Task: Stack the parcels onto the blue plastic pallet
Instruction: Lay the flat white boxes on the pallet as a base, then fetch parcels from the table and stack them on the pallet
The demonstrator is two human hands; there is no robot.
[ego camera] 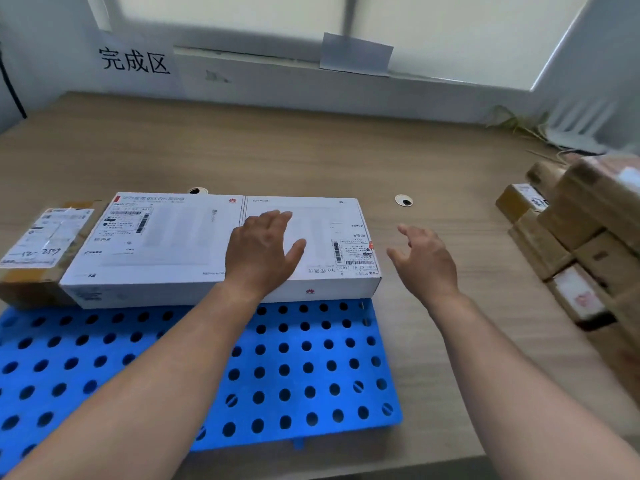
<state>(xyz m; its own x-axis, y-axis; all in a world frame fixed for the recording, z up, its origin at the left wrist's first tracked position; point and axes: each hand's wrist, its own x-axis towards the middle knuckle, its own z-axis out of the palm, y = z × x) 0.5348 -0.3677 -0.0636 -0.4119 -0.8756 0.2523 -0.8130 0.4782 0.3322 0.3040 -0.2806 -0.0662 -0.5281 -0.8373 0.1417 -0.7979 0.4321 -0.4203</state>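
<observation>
Blue plastic pallet (pixel 311 375) carries two white parcels (pixel 156 237) side by side along its far edge, beside a taped brown parcel (pixel 38 251) on the left. The left hand (pixel 263 247) lies flat on the right-hand white one. The right hand (pixel 426 261) hovers with fingers spread, holding nothing, nearer the unstacked parcels (pixel 581 244) piled to the right on the table (pixel 311 150).
</observation>
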